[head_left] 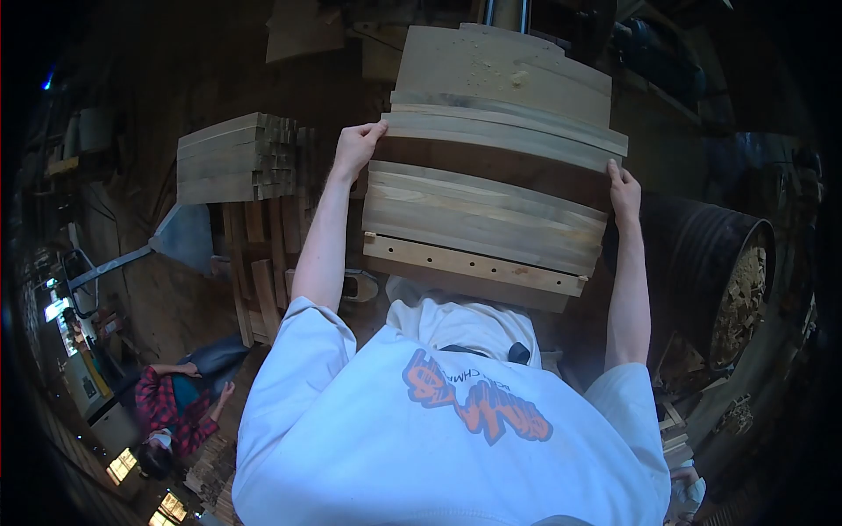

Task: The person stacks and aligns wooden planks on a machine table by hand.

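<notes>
Centrally, item one: stack of pale, long wooden boards (pixel 487 215), lying crosswise in front of the person's white T-shirt (pixel 438 421). The nearest board carries a row of small drilled holes (pixel 474 263).

Left hand (pixel 355 147): fingers clenched over the far left corner of an upper board, grasping it.
Right hand (pixel 624 195): fingers laid flat up the right end of the same layer. The thumb is hidden, so a closed grip cannot be told.

Handling, as judged: stiff, dry timber, heavy taken as a whole stack and manageable one board at a time. Loose layers are likely to slide over each other, and raw edges may splinter. Best held at both short ends, as now.

Surroundings: a second stack of cut boards (pixel 237 158) to the left, a dark round barrel of wood scraps (pixel 737 280) to the right, and another person in a red checked shirt (pixel 171 408) at lower left.

Not made out: what carries the stack, since its underside is covered. The far boards run into dark machinery, and the picture edges are black and distorted.
</notes>
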Motion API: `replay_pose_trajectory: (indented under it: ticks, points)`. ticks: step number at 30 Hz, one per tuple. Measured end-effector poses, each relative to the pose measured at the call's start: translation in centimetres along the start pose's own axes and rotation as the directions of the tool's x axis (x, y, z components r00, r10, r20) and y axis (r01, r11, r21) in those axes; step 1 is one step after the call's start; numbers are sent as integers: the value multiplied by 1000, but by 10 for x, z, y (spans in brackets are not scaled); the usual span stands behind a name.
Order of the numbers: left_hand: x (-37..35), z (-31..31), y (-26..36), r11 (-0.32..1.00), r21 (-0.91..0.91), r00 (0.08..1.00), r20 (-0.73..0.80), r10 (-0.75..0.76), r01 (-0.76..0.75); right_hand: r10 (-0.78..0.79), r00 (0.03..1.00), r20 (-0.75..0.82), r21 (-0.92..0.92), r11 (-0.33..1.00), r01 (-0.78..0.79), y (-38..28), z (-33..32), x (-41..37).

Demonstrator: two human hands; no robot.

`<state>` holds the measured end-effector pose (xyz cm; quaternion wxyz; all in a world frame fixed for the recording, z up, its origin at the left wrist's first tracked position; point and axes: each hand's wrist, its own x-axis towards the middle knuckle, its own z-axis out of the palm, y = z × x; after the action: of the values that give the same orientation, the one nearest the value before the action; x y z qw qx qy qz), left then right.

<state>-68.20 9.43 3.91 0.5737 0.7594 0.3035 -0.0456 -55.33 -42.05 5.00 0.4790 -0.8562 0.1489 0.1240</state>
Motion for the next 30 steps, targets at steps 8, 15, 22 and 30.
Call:
replay_pose_trajectory:
  ticks: [8, 15, 22, 30]
  points:
    - [-34, -21, -38, 956, -276, 990, 118, -72, 103, 243, 886, 396, 175, 927, -333, 21, -34, -40]
    - [-31, -31, -42, 848, -481, 957, 272, -98, 223, 205, 846, 492, 231, 906, -354, 33, -34, -34]
    - [-21, -28, -28, 846, -417, 892, 431, -137, 331, 201, 811, 549, 243, 890, -385, 31, -34, -32]
    - [10, -13, 1, 935, -329, 989, 108, -105, 135, 125, 980, 152, 336, 926, -170, 11, -7, 36]
